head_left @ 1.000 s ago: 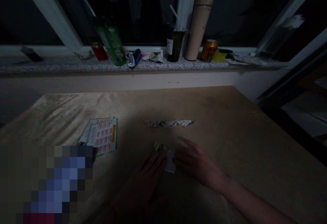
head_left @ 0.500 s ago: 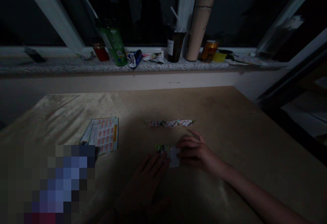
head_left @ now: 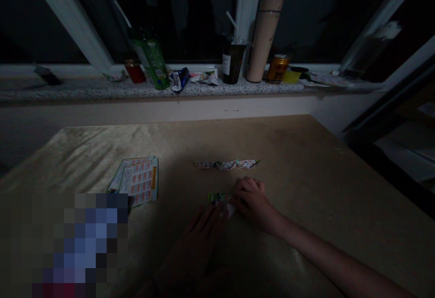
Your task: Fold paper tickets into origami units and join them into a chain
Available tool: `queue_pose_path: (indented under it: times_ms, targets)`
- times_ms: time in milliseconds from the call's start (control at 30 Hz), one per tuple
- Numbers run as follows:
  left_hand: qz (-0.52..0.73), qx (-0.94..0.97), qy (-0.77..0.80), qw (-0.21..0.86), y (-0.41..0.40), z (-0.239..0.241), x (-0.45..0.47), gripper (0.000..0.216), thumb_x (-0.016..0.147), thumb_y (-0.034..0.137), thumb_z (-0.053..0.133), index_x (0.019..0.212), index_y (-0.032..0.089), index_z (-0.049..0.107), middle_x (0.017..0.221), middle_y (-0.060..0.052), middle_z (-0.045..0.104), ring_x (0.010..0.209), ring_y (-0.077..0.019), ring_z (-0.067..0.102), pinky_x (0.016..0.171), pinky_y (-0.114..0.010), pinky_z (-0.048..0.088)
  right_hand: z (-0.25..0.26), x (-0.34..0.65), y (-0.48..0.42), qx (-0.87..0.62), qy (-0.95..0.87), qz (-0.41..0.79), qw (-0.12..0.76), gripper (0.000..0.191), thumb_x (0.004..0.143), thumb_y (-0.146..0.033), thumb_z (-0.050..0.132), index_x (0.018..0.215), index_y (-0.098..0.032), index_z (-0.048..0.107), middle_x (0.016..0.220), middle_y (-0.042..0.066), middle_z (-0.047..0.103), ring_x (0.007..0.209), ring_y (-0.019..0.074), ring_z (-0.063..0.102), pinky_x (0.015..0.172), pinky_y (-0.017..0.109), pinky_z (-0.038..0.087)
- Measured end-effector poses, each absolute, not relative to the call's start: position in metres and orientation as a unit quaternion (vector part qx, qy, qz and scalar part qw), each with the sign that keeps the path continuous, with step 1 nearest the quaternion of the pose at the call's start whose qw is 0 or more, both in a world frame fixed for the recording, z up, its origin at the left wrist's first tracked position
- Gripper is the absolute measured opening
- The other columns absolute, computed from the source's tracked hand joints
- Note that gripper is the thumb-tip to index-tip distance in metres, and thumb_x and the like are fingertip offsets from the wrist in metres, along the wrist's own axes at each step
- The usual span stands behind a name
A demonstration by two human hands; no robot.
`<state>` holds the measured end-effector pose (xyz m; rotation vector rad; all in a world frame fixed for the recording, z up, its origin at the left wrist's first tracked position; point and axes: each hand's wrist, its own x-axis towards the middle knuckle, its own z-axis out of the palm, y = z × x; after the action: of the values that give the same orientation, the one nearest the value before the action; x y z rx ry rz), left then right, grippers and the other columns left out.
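A small printed paper card (head_left: 214, 196) with a green edge lies on the table in front of me, partly hidden by both hands. My left hand (head_left: 199, 234) rests flat with its fingers stretched out, the fingertips on the card's lower left part. From the right, my right hand (head_left: 253, 205) is closed with curled fingers over the card's right end, where a white part of the paper shows bent between the hands. Beyond the hands lies a folded and twisted printed paper strip (head_left: 226, 165). It touches neither hand.
Several printed cards (head_left: 139, 178) lie stacked on the tan-covered table (head_left: 288, 148) at left, near a pixelated patch. Along the granite windowsill (head_left: 204, 90) stand a green bottle (head_left: 152, 64), a dark cup with a straw (head_left: 233, 64), a beige flask (head_left: 265, 40) and an orange can (head_left: 277, 69).
My right hand has moved slightly left and its fingers have curled in over the card. The card's right part, flat before, is now bent and mostly covered. My left hand stays in place.
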<state>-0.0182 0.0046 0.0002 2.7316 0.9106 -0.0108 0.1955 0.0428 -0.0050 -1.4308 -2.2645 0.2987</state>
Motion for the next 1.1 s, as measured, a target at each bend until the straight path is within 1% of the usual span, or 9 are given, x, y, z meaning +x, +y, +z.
queue_pose_path:
  times_ms: [100, 233, 467, 633, 700, 833, 900, 967, 1100]
  targets:
    - [-0.013, 0.94, 0.312, 0.136, 0.005, 0.001, -0.018, 0.085, 0.082, 0.058, 0.044, 0.144, 0.021, -0.001, 0.15, -0.009, 0.01, 0.135, -0.0313, 0.011, 0.108, -0.049, 0.012, -0.008, 0.191, 0.04, -0.522, -0.829, 0.054, 0.193, 0.012, 0.086, -0.026, 0.054, 0.078, -0.02, 0.059, 0.088, 0.005, 0.057, 0.089, 0.0217, 0.046, 0.081, 0.039, 0.032]
    - [-0.005, 0.938, 0.318, 0.14, 0.003, 0.001, -0.018, 0.088, 0.081, 0.058, 0.045, 0.144, 0.019, -0.001, 0.15, -0.008, 0.01, 0.135, -0.0295, 0.012, 0.109, -0.046, 0.011, -0.013, 0.189, 0.042, -0.526, -0.834, 0.014, 0.169, 0.011, 0.087, -0.025, 0.052, 0.08, -0.02, 0.06, 0.09, 0.007, 0.056, 0.09, 0.0236, 0.046, 0.082, 0.041, 0.033]
    - [-0.015, 0.936, 0.319, 0.147, 0.005, -0.007, -0.018, 0.087, 0.08, 0.061, 0.043, 0.144, 0.021, 0.001, 0.15, -0.009, 0.009, 0.135, -0.0319, 0.012, 0.108, -0.049, 0.012, -0.015, 0.187, 0.044, -0.526, -0.837, -0.003, 0.153, 0.011, 0.087, -0.026, 0.052, 0.084, -0.02, 0.06, 0.092, 0.008, 0.057, 0.091, 0.0248, 0.047, 0.084, 0.043, 0.033]
    - [-0.004, 0.939, 0.319, 0.132, 0.006, -0.015, -0.02, 0.086, 0.08, 0.058, 0.045, 0.144, 0.02, 0.0, 0.15, -0.009, 0.007, 0.135, -0.0325, 0.01, 0.108, -0.05, 0.009, -0.015, 0.188, 0.045, -0.528, -0.833, 0.02, 0.167, 0.012, 0.087, -0.028, 0.052, 0.081, -0.02, 0.059, 0.086, 0.006, 0.057, 0.089, 0.0233, 0.048, 0.085, 0.041, 0.034]
    - [0.005, 0.94, 0.313, 0.133, 0.007, -0.017, -0.021, 0.088, 0.08, 0.058, 0.045, 0.144, 0.02, -0.003, 0.15, -0.008, 0.008, 0.135, -0.0322, 0.011, 0.108, -0.049, 0.009, -0.015, 0.189, 0.045, -0.527, -0.831, 0.03, 0.177, 0.015, 0.087, -0.03, 0.052, 0.079, -0.019, 0.058, 0.086, 0.006, 0.057, 0.088, 0.0232, 0.047, 0.084, 0.041, 0.034]
    - [0.013, 0.938, 0.312, 0.148, 0.011, -0.012, -0.021, 0.089, 0.083, 0.055, 0.041, 0.141, 0.016, -0.016, 0.15, -0.009, 0.009, 0.136, -0.0288, 0.012, 0.108, -0.047, 0.013, -0.013, 0.191, 0.046, -0.52, -0.833, 0.044, 0.186, 0.017, 0.088, -0.032, 0.051, 0.079, -0.019, 0.057, 0.088, 0.007, 0.057, 0.09, 0.0232, 0.047, 0.085, 0.041, 0.034]
    - [-0.008, 0.938, 0.309, 0.154, 0.012, -0.004, -0.021, 0.084, 0.084, 0.054, 0.042, 0.143, 0.021, -0.008, 0.15, -0.007, 0.009, 0.136, -0.028, 0.013, 0.108, -0.046, 0.014, -0.012, 0.192, 0.046, -0.515, -0.834, 0.055, 0.188, 0.017, 0.087, -0.032, 0.051, 0.079, -0.019, 0.057, 0.088, 0.006, 0.057, 0.09, 0.0226, 0.046, 0.084, 0.04, 0.033]
    - [-0.018, 0.936, 0.314, 0.156, 0.012, 0.004, -0.021, 0.08, 0.085, 0.051, 0.044, 0.143, 0.022, -0.002, 0.15, -0.006, 0.012, 0.135, -0.0271, 0.014, 0.108, -0.044, 0.016, -0.012, 0.192, 0.046, -0.512, -0.835, 0.062, 0.19, 0.016, 0.087, -0.031, 0.052, 0.078, -0.019, 0.057, 0.087, 0.006, 0.056, 0.09, 0.0223, 0.046, 0.084, 0.04, 0.033]
    - [-0.02, 0.938, 0.312, 0.15, 0.012, 0.006, -0.021, 0.081, 0.084, 0.05, 0.046, 0.143, 0.022, -0.002, 0.15, -0.006, 0.013, 0.135, -0.0265, 0.015, 0.109, -0.043, 0.016, -0.01, 0.192, 0.045, -0.51, -0.837, 0.068, 0.189, 0.015, 0.087, -0.03, 0.052, 0.078, -0.019, 0.056, 0.089, 0.006, 0.056, 0.091, 0.0224, 0.046, 0.084, 0.04, 0.032]
